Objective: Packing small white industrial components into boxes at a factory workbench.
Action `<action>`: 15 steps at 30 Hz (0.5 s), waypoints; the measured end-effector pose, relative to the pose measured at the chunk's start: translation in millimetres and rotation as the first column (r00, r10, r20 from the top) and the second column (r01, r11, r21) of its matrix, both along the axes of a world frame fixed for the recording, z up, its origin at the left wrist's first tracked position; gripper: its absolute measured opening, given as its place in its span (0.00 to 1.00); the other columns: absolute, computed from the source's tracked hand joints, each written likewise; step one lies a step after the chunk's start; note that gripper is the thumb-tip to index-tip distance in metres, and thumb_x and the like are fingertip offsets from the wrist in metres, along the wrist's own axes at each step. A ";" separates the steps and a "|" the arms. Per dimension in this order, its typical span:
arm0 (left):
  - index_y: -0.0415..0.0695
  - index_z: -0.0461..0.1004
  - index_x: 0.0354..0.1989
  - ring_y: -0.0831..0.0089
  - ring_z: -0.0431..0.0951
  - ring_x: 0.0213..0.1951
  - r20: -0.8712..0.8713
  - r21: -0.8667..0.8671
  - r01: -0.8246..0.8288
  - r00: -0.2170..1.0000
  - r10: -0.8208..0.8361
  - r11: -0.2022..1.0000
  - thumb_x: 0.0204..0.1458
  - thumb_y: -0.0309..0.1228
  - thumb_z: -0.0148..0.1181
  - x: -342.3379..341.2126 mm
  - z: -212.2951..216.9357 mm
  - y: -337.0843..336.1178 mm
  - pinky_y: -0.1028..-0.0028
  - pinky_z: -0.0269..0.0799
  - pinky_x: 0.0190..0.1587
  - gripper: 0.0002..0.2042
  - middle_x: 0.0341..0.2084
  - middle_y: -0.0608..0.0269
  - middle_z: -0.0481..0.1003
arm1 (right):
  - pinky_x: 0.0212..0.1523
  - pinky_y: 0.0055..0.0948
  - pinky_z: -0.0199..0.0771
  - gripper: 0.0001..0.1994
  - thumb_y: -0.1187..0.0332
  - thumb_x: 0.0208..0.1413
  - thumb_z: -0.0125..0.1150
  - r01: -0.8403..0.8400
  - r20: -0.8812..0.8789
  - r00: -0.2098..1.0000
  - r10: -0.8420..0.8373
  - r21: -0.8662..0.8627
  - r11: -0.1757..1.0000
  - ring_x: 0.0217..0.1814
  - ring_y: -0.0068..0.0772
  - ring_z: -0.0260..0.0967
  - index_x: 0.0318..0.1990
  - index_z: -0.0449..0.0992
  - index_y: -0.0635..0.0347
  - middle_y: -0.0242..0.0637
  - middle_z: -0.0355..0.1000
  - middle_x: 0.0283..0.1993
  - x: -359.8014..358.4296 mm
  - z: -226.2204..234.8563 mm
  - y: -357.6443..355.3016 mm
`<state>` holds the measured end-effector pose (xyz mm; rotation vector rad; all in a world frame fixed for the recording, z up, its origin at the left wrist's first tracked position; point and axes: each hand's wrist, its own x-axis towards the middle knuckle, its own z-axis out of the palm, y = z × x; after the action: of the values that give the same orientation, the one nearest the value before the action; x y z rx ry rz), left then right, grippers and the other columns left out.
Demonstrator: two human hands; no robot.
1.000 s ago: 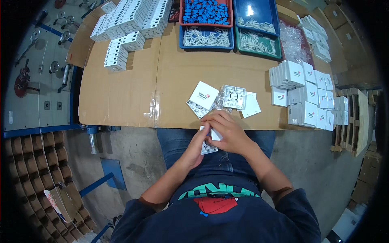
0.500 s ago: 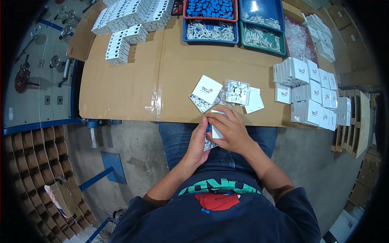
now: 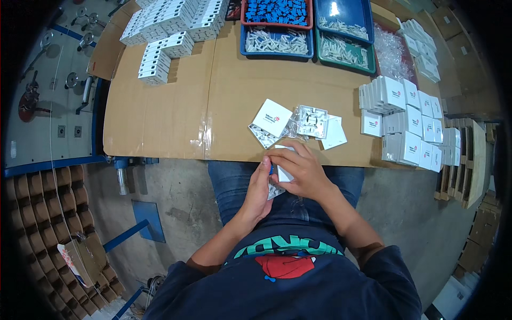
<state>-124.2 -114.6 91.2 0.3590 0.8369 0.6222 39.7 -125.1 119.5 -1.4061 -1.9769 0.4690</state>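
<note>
Just off the table's front edge, above my lap, both hands are closed around a small white plastic box (image 3: 285,175). My left hand (image 3: 257,193) grips its left side, and my right hand (image 3: 305,173) wraps over the top and right. A bit of a blue piece (image 3: 271,168) shows between the fingers. Below it, part of the box's moulded base (image 3: 274,191) sticks out by my left palm. The fingers hide most of the box. On the cardboard ahead lie a white square cover (image 3: 272,118), an open moulded base (image 3: 312,122) and a plain white plate (image 3: 334,133).
Trays of blue pieces (image 3: 277,12) and white sticks (image 3: 277,41) stand at the back. White boxes are stacked at back left (image 3: 160,24) and on the right (image 3: 409,121). Clear plastic bags (image 3: 392,50) fill a bin at back right. A cardboard sheet (image 3: 160,122) covers the table.
Both hands have shifted very slightly, with the white box still between them. The things on the table keep their places.
</note>
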 end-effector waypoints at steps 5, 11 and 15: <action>0.43 0.67 0.61 0.71 0.80 0.47 0.004 -0.028 0.012 1.000 -0.012 1.000 0.70 0.53 0.42 7.2 0.3 1.0 0.68 0.78 0.49 0.26 0.48 0.59 0.77 | 0.60 0.46 0.68 0.21 0.64 0.45 0.72 0.007 -0.014 1.000 -0.007 -0.036 0.999 0.63 0.46 0.66 0.49 0.78 0.55 0.30 0.74 0.55 8.2 -4.2 -1.4; 0.44 0.67 0.62 0.71 0.79 0.49 -0.031 0.036 0.032 0.999 -0.031 0.999 0.70 0.53 0.40 3.3 -9.5 -1.4 0.67 0.77 0.51 0.26 0.49 0.60 0.76 | 0.60 0.46 0.69 0.21 0.64 0.47 0.71 -0.024 0.040 0.999 0.024 -0.006 1.000 0.63 0.48 0.66 0.49 0.77 0.58 0.34 0.73 0.56 6.8 -3.3 -2.8; 0.44 0.67 0.61 0.72 0.80 0.48 -0.017 0.024 -0.006 1.000 0.006 1.000 0.70 0.52 0.41 7.2 -8.9 -2.7 0.67 0.76 0.50 0.25 0.48 0.60 0.77 | 0.61 0.47 0.68 0.21 0.64 0.47 0.71 -0.047 -0.020 0.999 0.046 -0.030 0.998 0.64 0.49 0.65 0.49 0.76 0.59 0.35 0.73 0.56 11.4 -8.6 -0.9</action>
<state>-117.0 -117.3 82.4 0.3840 0.8480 0.6360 51.0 -126.1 110.9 -1.3713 -1.9982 0.5341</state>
